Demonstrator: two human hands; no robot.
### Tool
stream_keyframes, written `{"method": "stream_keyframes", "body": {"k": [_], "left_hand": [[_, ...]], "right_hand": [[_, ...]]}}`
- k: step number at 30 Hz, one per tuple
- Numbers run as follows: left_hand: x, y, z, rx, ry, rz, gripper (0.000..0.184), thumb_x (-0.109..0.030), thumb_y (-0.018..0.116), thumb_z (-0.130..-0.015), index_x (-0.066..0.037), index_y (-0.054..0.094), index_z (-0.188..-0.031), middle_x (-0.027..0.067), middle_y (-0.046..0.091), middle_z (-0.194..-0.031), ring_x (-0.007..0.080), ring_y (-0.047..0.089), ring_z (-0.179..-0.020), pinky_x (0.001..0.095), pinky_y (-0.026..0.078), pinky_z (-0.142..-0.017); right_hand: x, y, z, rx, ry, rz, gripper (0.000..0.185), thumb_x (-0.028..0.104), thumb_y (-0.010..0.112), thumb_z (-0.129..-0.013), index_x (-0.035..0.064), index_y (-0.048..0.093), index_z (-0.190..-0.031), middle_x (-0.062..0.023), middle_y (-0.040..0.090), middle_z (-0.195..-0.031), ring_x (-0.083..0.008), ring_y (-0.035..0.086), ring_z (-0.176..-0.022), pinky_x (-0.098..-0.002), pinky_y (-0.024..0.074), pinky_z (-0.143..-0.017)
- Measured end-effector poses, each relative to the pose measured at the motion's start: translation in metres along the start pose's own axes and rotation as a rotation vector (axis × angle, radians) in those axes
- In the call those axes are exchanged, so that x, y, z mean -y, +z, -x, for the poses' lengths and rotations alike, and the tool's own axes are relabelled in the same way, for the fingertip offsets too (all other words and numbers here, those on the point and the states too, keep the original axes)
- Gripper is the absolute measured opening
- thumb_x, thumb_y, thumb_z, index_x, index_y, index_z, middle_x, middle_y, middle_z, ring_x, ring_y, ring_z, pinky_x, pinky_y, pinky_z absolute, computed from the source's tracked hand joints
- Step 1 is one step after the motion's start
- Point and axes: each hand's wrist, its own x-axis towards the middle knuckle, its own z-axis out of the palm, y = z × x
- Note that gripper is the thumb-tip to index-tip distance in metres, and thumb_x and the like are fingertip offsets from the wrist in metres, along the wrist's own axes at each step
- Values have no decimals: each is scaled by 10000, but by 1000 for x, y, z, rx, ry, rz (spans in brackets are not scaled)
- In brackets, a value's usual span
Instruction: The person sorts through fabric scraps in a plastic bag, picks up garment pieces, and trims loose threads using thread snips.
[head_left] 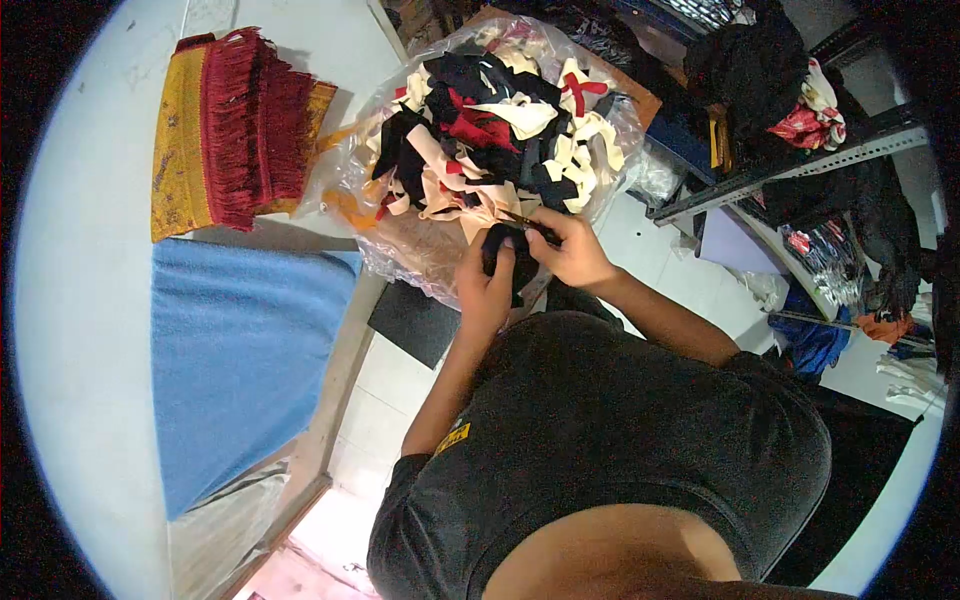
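My left hand [487,280] is closed on a piece of black fabric [518,265], pinched between thumb and fingers. Close beside it, my right hand [574,250] grips a small dark pointed tool that looks like thread snips [528,224]. The tip points left, over the cloth in my left hand. Just beyond both hands lies a heap of fabric pieces [480,125] in black, cream, peach and red. The heap rests on a see-through plastic bag [410,265], spread out beneath it.
To the left, a blue towel [250,340] and a red fringed, mustard-yellow cloth [235,130] hang over pale surfaces. At right, a metal rack [800,170] carries dark cloth and plastic-wrapped items. A dark mat [412,325] lies on the tiled floor.
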Motion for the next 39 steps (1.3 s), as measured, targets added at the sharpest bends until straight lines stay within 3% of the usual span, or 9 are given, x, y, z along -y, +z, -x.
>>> {"method": "stream_keyframes", "body": {"k": [13,21,37,39], "left_hand": [[10,6,8,-3,-46,63,162,-138,578,-951,7,610,-1016,121,647,-799,153,580,-728,319,481,-677],[-4,8,9,50,-23,12,146,-112,567,-946,3,592,-1032,83,604,-777,118,533,-719,297,463,-659],[-5,6,7,66,-14,-25,146,-81,576,-919,5,599,-1035,75,623,-792,117,550,-723,287,465,-657],[-2,5,7,92,-108,37,152,-81,573,-920,3,599,-1044,81,625,-806,119,552,-736,288,467,-669]], "right_hand": [[-5,-5,10,61,34,-40,68,33,605,-895,-11,621,-945,-87,582,-722,-113,496,-654,-306,444,-596],[-1,-10,15,-11,-54,11,84,61,621,-869,-2,629,-922,-111,528,-645,-172,489,-549,-323,417,-539],[-3,-8,13,30,23,-17,78,72,608,-894,1,608,-927,-65,547,-663,-101,480,-605,-291,429,-559],[-3,-8,11,52,82,-38,84,67,608,-894,-2,615,-943,-69,559,-676,-110,496,-620,-295,438,-571]]}}
